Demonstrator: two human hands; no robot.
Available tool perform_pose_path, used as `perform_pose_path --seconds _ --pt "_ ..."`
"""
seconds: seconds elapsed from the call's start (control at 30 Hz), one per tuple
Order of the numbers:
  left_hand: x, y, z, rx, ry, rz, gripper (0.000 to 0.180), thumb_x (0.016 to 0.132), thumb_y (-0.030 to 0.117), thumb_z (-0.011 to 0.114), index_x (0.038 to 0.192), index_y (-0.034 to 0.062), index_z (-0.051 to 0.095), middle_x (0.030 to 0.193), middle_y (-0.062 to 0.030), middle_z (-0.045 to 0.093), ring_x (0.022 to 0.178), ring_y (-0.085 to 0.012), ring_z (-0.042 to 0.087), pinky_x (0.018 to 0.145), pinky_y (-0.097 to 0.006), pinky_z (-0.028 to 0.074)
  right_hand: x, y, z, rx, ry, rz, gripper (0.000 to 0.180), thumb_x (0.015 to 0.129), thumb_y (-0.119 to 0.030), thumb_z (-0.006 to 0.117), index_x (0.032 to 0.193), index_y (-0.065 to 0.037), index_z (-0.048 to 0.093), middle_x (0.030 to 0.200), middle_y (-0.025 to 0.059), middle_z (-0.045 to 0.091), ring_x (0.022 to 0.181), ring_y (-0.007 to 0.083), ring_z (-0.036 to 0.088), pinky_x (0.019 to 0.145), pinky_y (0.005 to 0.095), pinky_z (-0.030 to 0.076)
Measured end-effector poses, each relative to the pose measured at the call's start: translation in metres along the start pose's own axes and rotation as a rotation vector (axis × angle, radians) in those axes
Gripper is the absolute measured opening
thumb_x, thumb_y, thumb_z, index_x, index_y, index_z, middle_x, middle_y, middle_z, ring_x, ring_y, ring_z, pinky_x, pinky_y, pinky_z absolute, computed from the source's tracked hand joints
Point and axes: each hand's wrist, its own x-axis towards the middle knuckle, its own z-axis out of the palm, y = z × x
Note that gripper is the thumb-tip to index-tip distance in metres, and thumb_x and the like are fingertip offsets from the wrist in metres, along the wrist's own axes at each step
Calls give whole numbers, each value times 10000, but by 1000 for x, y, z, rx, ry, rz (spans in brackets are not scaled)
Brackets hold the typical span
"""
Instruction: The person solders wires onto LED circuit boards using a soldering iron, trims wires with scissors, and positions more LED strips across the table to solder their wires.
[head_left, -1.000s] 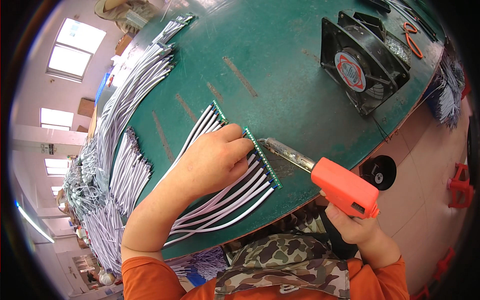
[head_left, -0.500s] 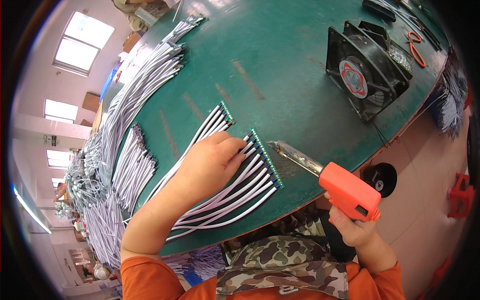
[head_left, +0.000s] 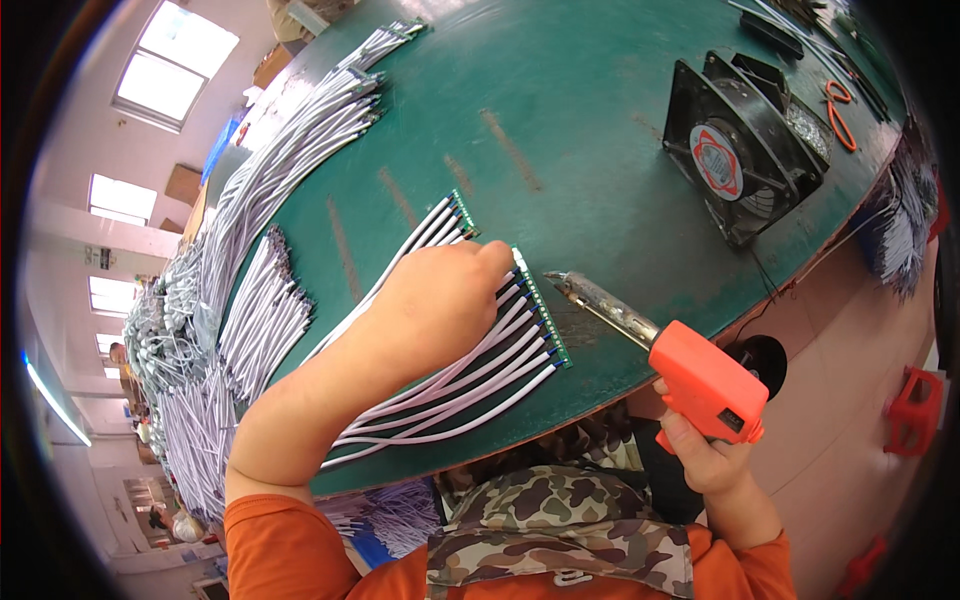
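Note:
My right hand grips an orange soldering gun by its handle. The gun's metal tip points left, a little short of a narrow green circuit board strip. White cables with dark blue ends run from the strip's left side. My left hand is closed, its fingertips at the strip's upper end; what they pinch is hidden. Just beyond that hand lies a second short green strip, with white cables along it and partly under my wrist.
A black fan stands at the table's far right, near orange-handled scissors. Long bundles of white cables and a shorter bundle cover the left side. The green table's edge curves close before me. A red stool stands at right.
My left hand has moved up and slightly right, from the cable ends to the strip's upper end. The soldering gun stays in my right hand, shifted only slightly in view.

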Motion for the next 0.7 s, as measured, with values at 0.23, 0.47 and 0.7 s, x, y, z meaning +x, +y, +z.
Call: perform_pose_path --seconds 0.23,0.47,0.7 --pt "-11 -7 16 -254 293 29 225 785 23 616 1004 34 664 834 -127 615 735 -307 637 671 -399 517 2 -1 1 27 14 23 279 827 -92 753 1062 38 675 893 111 660 808 251 628 747 359 500" --pt "-11 -17 28 -414 378 164 223 825 -3 646 1040 36 690 855 -117 559 732 -281 592 650 -376 484 6 -2 -1 -22 -55 8 320 839 -100 763 1110 40 668 913 110 655 808 228 623 748 344 502" --pt "-6 -26 30 -394 353 214 247 817 -15 652 1051 46 699 829 -111 552 723 -282 592 649 -375 484 18 -4 7 -50 -55 -81 338 844 -103 765 1135 38 665 984 119 664 829 204 632 745 329 506"
